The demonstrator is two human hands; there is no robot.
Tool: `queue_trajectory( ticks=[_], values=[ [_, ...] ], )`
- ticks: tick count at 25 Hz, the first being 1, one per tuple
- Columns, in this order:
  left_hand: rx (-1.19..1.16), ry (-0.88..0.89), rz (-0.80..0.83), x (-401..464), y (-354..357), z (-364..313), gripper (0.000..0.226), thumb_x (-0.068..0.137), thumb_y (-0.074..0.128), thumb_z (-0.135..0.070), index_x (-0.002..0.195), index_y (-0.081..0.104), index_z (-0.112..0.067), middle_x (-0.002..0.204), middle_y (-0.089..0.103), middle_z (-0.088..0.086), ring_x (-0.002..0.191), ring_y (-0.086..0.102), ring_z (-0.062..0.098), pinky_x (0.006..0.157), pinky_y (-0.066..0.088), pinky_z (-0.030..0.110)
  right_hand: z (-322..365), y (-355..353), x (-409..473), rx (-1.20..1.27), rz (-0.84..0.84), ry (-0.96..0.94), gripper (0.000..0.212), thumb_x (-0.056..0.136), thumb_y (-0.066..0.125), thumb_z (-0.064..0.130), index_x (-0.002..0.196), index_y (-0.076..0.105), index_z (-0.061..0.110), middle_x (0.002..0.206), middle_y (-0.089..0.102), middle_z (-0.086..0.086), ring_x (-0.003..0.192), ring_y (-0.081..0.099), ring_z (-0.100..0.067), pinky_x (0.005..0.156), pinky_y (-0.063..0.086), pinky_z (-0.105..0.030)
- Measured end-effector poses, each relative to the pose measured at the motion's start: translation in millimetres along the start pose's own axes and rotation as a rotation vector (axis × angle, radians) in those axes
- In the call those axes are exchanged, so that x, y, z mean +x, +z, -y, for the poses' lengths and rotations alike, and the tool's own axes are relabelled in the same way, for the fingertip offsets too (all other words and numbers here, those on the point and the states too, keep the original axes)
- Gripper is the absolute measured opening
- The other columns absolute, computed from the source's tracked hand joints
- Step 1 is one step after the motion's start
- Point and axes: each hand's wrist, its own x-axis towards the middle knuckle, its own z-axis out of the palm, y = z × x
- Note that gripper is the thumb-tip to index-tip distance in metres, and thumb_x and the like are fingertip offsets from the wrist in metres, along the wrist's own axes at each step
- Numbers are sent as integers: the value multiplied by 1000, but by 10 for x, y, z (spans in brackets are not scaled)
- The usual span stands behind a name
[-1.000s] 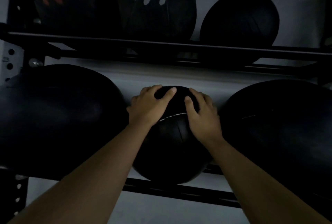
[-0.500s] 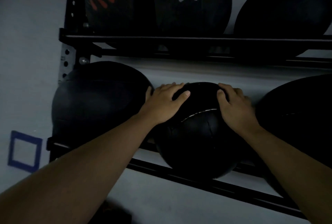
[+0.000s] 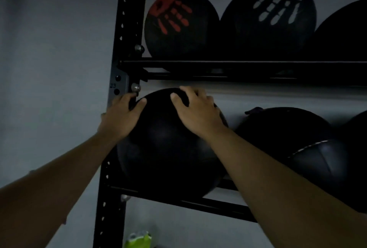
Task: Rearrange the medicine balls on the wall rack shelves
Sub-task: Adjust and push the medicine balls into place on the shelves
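Ball (image 3: 168, 148) at the left end of the lower shelf (image 3: 198, 202), against the upright (image 3: 111, 218): how's the grip?
— The left hand (image 3: 123, 116) and right hand (image 3: 198, 112) both curl over its top, holding it. It looks heavy and smooth (maybe slightly soft), so I'd cup it lower, at both sides.

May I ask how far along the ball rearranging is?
Seemingly settled: red-handprint ball and white-handprint ball on the upper shelf. In hand: left hand and right hand hold the large plain ball at the lower shelf's left end. Left: placing it; final order unknown.
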Motion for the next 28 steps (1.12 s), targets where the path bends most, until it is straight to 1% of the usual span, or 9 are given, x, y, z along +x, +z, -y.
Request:
queue_trajectory(
  ticks=[3, 11, 15, 17, 19, 21, 22, 24, 28],
  values=[
    [-203, 18, 74, 8, 99, 139, 82, 91, 34, -82, 155, 46, -31, 160, 47, 6, 147, 46, 31, 122, 35, 57, 48, 255, -7, -143, -34, 43, 70, 99, 28, 72, 162, 23, 42, 175, 14, -5, 160, 5, -41, 123, 1, -73],
    [-269, 35, 26, 22, 300, 76, 63, 105, 34, -63, 159, 39, -30, 165, 39, 3, 153, 35, 32, 124, 26, 61, -64, 347, -27, -153, -158, 71, 68, 95, 28, 76, 158, 27, 50, 172, 22, 4, 159, 15, -34, 124, 10, -68],
    [-249, 45, 79, 26, 243, 69, 73, 98, 33, -75, 154, 45, -30, 161, 44, 6, 149, 41, 34, 122, 31, 61, -59, 307, 0, -164, -122, 88, 67, 96, 27, 77, 158, 23, 52, 173, 19, 4, 159, 13, -32, 124, 10, -67],
    [-380, 51, 46, 46, 155, 47, 60, 97, 48, -67, 142, 58, -29, 148, 56, 5, 140, 51, 29, 120, 38, 53, -57, 252, 3, -140, -12, 81, 64, 98, 28, 74, 158, 22, 53, 174, 16, 3, 160, 10, -32, 126, 10, -65],
    [-508, 131, 7, 26, 137, -127, 29, 103, 60, -31, 130, 68, -26, 136, 62, -2, 132, 57, 21, 117, 43, 40, -106, 3, 14, 50, -27, 41, 55, 103, 38, 61, 155, 39, 44, 165, 38, 0, 153, 32, -27, 124, 27, -50],
    [-518, 263, -26, -23, 145, -445, 23, 102, 62, -18, 123, 72, -25, 127, 65, -8, 125, 60, 12, 112, 46, 29, -175, -381, 54, 253, -211, -2, 38, 106, 49, 42, 139, 61, 28, 129, 67, -2, 120, 62, -17, 99, 44, -28],
    [-511, 330, -53, -35, 178, -663, 22, 102, 63, -17, 121, 73, -23, 124, 65, -9, 122, 60, 9, 108, 44, 18, -224, -627, 70, 249, -312, -22, 31, 106, 52, 35, 129, 67, 22, 111, 69, 0, 101, 64, -13, 87, 44, -23],
    [-499, 449, -106, -32, 275, -1138, 21, 101, 64, -15, 119, 73, -19, 121, 66, -8, 117, 58, 5, 96, 36, -2, -375, -1167, 129, 159, -454, -78, 24, 105, 53, 29, 118, 71, 17, 96, 69, -1, 87, 61, -13, 79, 45, -25],
    [-503, 619, -180, -52, 583, -2219, 18, 100, 64, -15, 115, 74, -15, 115, 66, -8, 109, 58, 3, 89, 35, -5, -1031, -2408, 290, -5, -641, -125, 31, 103, 48, 32, 114, 69, 12, 115, 72, -13, 105, 66, -27, 92, 52, -35]
  ],
)
